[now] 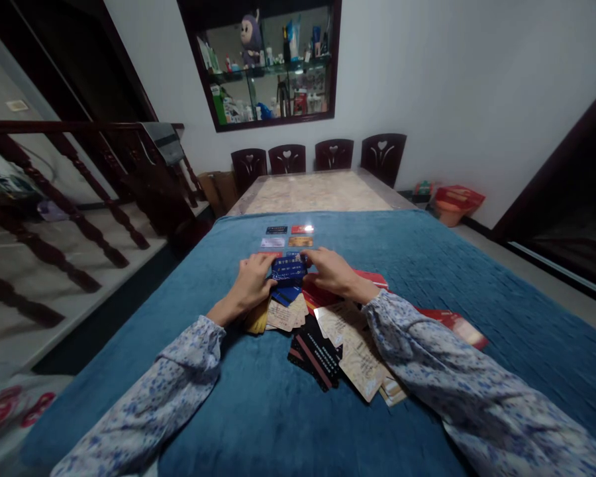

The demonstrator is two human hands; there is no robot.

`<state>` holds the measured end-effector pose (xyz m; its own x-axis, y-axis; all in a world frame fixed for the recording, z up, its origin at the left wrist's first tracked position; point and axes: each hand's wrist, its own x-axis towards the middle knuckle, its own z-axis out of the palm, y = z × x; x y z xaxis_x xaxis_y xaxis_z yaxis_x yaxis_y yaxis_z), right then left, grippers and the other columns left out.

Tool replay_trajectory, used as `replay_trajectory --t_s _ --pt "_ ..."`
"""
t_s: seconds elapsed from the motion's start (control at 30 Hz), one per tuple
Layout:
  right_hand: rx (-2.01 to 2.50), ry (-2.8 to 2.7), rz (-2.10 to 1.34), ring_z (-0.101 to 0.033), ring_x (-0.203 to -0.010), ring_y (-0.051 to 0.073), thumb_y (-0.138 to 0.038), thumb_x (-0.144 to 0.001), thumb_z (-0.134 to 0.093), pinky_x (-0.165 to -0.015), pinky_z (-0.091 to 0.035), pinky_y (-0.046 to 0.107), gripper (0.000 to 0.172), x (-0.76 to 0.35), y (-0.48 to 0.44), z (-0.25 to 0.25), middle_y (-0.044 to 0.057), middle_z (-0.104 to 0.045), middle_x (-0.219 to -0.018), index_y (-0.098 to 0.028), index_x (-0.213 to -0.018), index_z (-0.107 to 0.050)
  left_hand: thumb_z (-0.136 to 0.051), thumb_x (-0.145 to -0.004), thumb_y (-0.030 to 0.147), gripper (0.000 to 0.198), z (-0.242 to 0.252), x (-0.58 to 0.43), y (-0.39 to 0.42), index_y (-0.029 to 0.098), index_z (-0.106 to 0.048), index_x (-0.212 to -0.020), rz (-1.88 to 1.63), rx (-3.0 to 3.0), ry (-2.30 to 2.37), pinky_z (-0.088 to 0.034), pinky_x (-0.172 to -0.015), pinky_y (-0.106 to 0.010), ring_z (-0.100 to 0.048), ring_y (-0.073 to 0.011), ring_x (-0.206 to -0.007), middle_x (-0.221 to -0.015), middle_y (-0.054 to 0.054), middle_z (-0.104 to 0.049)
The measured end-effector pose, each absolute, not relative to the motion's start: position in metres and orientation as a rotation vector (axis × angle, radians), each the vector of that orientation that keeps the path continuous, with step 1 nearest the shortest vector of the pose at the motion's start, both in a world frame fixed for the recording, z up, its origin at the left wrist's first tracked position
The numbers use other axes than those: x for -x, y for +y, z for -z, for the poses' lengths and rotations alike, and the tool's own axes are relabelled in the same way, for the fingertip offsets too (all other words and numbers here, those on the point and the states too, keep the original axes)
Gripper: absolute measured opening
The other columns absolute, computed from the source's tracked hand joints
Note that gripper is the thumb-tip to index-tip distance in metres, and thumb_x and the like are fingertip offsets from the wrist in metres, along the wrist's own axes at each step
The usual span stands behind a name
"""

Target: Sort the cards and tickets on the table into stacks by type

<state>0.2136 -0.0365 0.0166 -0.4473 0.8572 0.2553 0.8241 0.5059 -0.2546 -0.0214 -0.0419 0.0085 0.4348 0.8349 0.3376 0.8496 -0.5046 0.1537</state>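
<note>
L hand [249, 281], R hand [334, 272] hold blue card [289, 270]; blk cards [318, 354] on cloth [248, 397].

4 dk chairs [390, 169] nr wall [437, 79]; purple plush [250, 34] on shelf [273, 68]; gray cloth [165, 142] o/ railing [79, 124].

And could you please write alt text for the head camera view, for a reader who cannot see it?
The left hand and right hand hold a blue card between them above a blue cloth; overlapping cards lie nearer the camera, and other cards in rows beyond.

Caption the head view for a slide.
Left hand and right hand hold a printed blue card among other cards on blue cloth.
</note>
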Motion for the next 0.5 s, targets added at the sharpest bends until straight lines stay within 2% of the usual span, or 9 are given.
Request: replay_trajectory --t_s 0.33,0.5 --pt "1.36 -2.397 -0.065 -0.062 -0.097 0.025 -0.026 -0.08 -0.079 -0.08 -0.043 0.032 0.04 -0.221 -0.008 -0.011 0.011 -0.072 -0.105 -0.015 -0.116 -0.065 -0.071 -0.082 0.021 0.052 -0.027 0.018 -0.015 0.021 -0.061 -0.132 0.464 2.689 -1.559 -0.042 -0.102 -0.051 -0.053 -0.0336 -0.122 -0.127 -0.011 -0.062" --pt "1.349 -2.438 -0.071 -0.063 -0.099 0.025 -0.028 -0.081 -0.075 -0.079 -0.043 0.032 0.035 -0.225 0.002 -0.016 0.011 -0.072 -0.106 -0.016 -0.113 -0.067 -0.07 -0.083 0.023 0.05 -0.035 0.014 0.002 0.019 -0.061 -0.133 0.304 2.695 -1.571 -0.043 -0.103 -0.051 -0.052 -0.0352 -0.126 -0.133 -0.014 -0.06"
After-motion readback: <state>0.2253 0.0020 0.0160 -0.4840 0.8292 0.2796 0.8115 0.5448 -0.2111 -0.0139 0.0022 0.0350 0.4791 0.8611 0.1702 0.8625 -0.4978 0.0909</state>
